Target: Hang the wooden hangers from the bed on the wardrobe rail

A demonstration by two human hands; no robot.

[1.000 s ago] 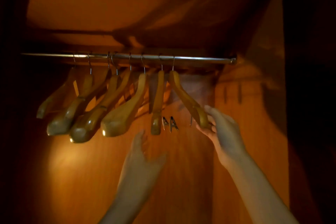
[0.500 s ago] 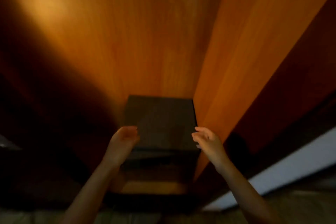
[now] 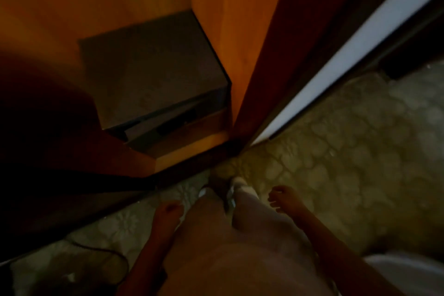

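Observation:
No hanger and no rail are in view now; I look straight down. My left hand [image 3: 168, 211] hangs beside my left leg, fingers loosely curled, holding nothing. My right hand [image 3: 283, 198] hangs beside my right leg with fingers spread and relaxed, also holding nothing. The frame is dark and blurred.
The open wardrobe [image 3: 211, 31] with orange wooden walls fills the upper left; a dark grey box [image 3: 149, 62] sits on its floor. A white strip [image 3: 348, 48] runs diagonally at the right. Patterned floor [image 3: 348, 163] lies under my feet [image 3: 240, 187]. A dark cable [image 3: 105, 251] lies at lower left.
My view dropped from the rail with its several hangers to the wardrobe floor and my feet. My right hand let go of the last hanger; both hands came down to my sides.

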